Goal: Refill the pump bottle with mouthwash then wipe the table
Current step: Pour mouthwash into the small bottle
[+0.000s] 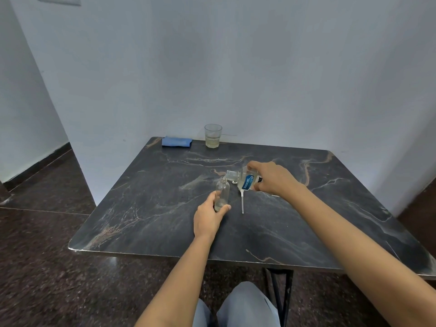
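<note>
Pump bottle (222, 192) filling takes place over the dark marble counter (153, 220), which carries everything. The right hand (271, 178) grips the mouthwash bottle (246, 180) with curled fingers and tips it. Its open neck is just at the small bottle's mouth, I think so that the liquid falls straight in. The left hand (208, 218) wraps the lower part of the pump bottle, which stands about upright between both hands, probably to steady it. A folded blue cloth (176, 141) and a glass (213, 135) of pale liquid sit far beyond the hands. The pump's thin tube (242, 202) lies just below the right hand, and its head is hidden behind the tipped bottle. Any stream is too faint to see.
</note>
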The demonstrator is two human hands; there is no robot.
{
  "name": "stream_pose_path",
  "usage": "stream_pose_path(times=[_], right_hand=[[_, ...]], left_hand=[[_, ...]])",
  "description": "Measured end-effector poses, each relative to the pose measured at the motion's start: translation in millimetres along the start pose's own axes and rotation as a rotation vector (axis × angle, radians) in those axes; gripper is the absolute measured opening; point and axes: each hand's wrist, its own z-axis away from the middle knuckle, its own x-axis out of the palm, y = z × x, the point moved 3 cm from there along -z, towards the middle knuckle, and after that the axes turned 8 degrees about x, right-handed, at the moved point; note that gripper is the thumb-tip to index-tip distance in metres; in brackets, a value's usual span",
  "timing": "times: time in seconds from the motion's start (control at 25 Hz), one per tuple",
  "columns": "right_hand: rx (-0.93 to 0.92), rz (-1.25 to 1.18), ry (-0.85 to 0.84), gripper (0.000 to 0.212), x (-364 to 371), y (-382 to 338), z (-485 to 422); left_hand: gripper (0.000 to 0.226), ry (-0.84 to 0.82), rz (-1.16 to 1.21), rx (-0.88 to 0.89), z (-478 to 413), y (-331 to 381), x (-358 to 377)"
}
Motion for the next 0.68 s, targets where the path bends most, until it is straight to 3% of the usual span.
stream_pose_path(times=[0.68], right_hand=[[-0.014, 0.01, 0.0, 0.046, -3.8, -2.1, 0.6]], left_hand=[[0.051, 0.004, 0.0, 0.009, 0.0, 0.0, -0.9]])
